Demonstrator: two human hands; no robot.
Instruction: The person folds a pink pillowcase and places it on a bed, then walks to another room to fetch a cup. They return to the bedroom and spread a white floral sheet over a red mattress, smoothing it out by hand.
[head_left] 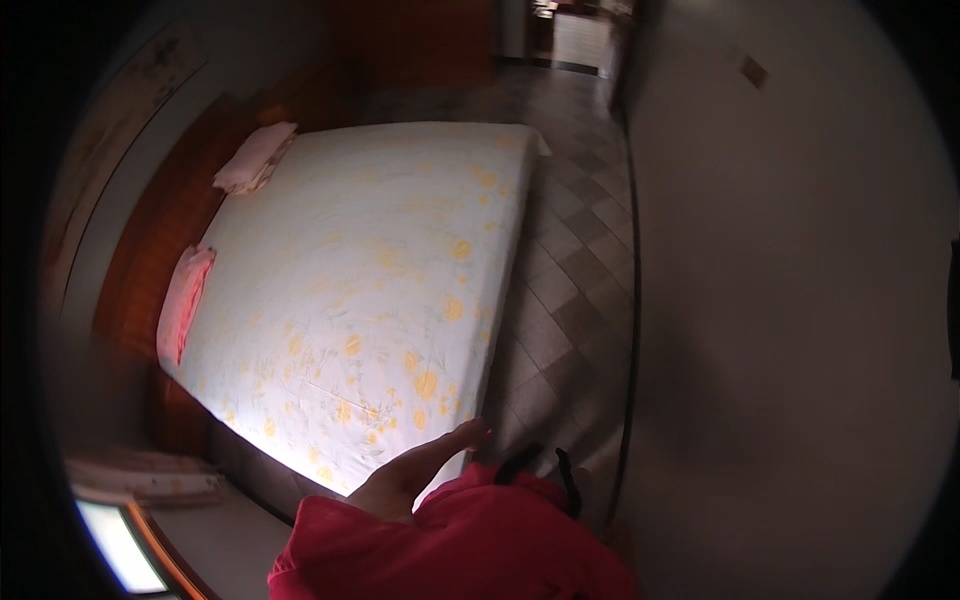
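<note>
My left arm reaches forward from a red sleeve, and my left hand [470,434] is by the near right corner of a bed. The hand is small and dim here, and its fingers do not show clearly. I cannot tell whether it touches the mattress edge. The mattress [370,270] wears a fitted white sheet with yellow flowers, mostly smooth with a few slight creases at the near end. Against the headboard sit a pale pink folded pillow [257,160] and a brighter pink pillow [184,300]. My right hand is not in view.
A wooden headboard [150,240] stands along the left. Right of the bed a strip of tiled floor [560,270] runs beside a plain wall [780,300] toward a bright doorway [580,40]. A bright window [120,545] is at the lower left.
</note>
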